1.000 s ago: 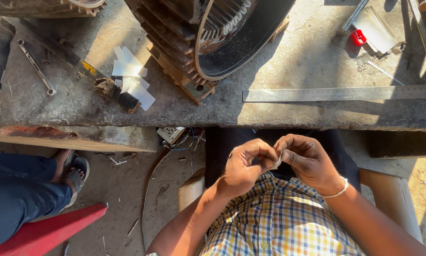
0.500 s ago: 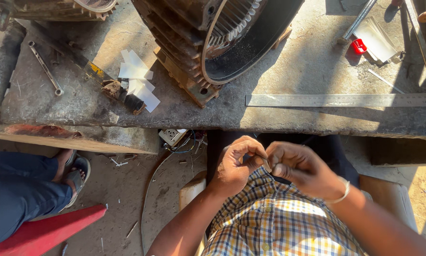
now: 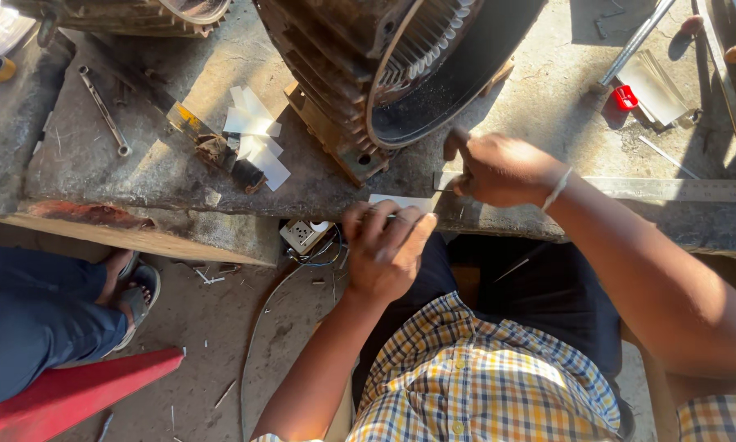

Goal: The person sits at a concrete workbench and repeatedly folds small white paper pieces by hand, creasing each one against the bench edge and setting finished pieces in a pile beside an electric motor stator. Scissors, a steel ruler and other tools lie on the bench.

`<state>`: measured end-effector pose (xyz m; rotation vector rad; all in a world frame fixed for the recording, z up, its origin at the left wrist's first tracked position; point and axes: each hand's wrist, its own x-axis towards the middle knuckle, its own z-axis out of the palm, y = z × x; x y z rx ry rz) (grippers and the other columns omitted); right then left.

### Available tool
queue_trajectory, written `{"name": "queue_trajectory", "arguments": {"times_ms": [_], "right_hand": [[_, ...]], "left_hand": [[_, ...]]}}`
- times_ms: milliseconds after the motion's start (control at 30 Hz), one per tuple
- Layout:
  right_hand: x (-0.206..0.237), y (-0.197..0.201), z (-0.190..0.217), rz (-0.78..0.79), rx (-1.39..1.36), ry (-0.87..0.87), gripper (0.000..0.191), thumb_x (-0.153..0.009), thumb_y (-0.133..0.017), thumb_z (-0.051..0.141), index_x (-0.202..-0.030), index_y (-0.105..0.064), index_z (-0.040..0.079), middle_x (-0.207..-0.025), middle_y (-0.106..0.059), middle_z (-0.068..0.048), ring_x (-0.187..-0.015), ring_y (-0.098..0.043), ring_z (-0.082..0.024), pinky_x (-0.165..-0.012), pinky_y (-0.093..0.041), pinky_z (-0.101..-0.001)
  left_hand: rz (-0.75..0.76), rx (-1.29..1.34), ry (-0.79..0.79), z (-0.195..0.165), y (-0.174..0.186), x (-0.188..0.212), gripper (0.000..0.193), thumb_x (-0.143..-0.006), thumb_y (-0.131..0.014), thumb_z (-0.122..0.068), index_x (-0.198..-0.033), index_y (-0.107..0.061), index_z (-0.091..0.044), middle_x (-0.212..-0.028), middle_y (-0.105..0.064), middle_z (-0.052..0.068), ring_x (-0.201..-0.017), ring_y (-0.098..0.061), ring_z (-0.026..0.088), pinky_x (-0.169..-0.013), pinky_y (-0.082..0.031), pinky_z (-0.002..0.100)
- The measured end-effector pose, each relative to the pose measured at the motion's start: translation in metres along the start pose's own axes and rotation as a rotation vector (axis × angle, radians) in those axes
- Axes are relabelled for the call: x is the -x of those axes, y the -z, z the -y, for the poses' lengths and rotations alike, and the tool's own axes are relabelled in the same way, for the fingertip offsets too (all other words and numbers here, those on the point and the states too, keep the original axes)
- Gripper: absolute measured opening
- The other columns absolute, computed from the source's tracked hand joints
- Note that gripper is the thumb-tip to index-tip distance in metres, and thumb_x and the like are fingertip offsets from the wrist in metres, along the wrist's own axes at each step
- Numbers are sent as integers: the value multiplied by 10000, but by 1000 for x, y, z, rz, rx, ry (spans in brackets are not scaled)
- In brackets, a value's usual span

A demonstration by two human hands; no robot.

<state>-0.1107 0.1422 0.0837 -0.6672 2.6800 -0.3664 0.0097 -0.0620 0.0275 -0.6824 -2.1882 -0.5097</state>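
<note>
Paper strip (image 3: 402, 200), white and narrow, is lying at the near edge of the workbench (image 3: 139, 176), just in front of the motor housing (image 3: 400, 74); we are working over it with both hands.

Head view, the only view: our left hand (image 3: 384, 250) is curling its fingers (image 3: 400, 229) down onto the near end of the strip, pinning or pinching it; how firmly, we cannot tell. Our right hand (image 3: 499, 168) is closing into a loose fist at the far end of the strip, thumb raised. It seems to be gripping something small and thin, but the fingers are hiding it, so we are not naming it. A steel ruler (image 3: 679, 190) is running along the bench edge to the right, passing under that wrist.

Judgement on technique: we are keeping the strip flat against the bench, the left fingers bearing down close to the working point, the right hand moving along the edge steadily so the paper is not buckling.

Surroundings: more cut white pieces (image 3: 257, 139) are lying left of the housing, a spanner (image 3: 104, 110) beyond them, a small red cap (image 3: 625, 96) at upper right. Another person's sandalled foot (image 3: 130, 286) is resting on the floor at left
</note>
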Motion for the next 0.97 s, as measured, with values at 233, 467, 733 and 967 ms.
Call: {"name": "queue_trajectory", "arguments": {"times_ms": [233, 467, 733, 967], "right_hand": [[21, -21, -19, -328, -12, 160, 520, -777, -845, 230, -1172, -570, 35, -968, -709, -201, -935, -689, -407, -784, -526, -487], [24, -33, -39, -353, -12, 135, 532, -780, -850, 241, -1203, -557, 108, -876, -715, -144, -935, -698, -378, -811, -516, -493], [45, -23, -37, -355, -56, 110, 598, -749, -856, 259, -1227, -537, 93, -909, -678, -131, -924, -659, -368, -776, -492, -469], [78, -31, -42, -544, 62, 162, 136, -874, -718, 88, -994, -654, 94, -933, -688, -143, -958, -665, -338, -816, -513, -421]], "left_hand": [[79, 16, 55, -2, -20, 14, 181, -941, -727, -116, -1119, -753, -94, -1157, -670, 22, -1124, -605, 229, -1022, -419, 467], [94, 90, 157, -19, -33, 16, 278, -911, -764, -169, -1126, -714, -1, -1208, -649, 115, -1164, -573, 321, -1018, -432, 489], [138, -12, 69, -17, -37, 19, 268, -939, -772, -186, -1185, -760, -80, -1173, -685, 45, -1183, -592, 274, -1047, -421, 478], [136, 28, 55, -12, -36, 20, 289, -943, -784, -202, -1208, -759, -90, -1203, -663, 62, -1205, -574, 283, -1081, -417, 487]]}}
